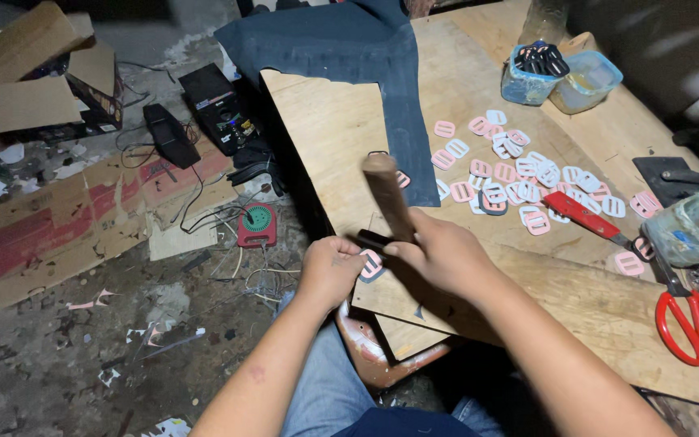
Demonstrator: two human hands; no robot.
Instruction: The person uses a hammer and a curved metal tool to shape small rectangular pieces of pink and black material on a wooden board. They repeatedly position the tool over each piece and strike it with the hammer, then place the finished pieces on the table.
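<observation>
My left hand [329, 269] pinches a pink plastic slide buckle [371, 265] with a dark strap piece at the near corner of a plywood board [333, 129]. Just right of it, my right hand [445, 252] grips a wooden handle [388, 194] that rises up and away, its top blurred. A dark tool head [372, 239] shows beside the right fingers, just above the buckle. Both forearms reach in from the bottom of the view.
Several pink and white buckles [519, 174] lie scattered on the wooden table [608, 299], beside a dark blue cloth [366, 48], a red utility knife [586, 215], red-handled scissors [696, 322], two plastic tubs [560, 74] and a plastic bag [693, 228]. Cardboard [82, 218], cables and a speaker [212, 105] litter the floor at left.
</observation>
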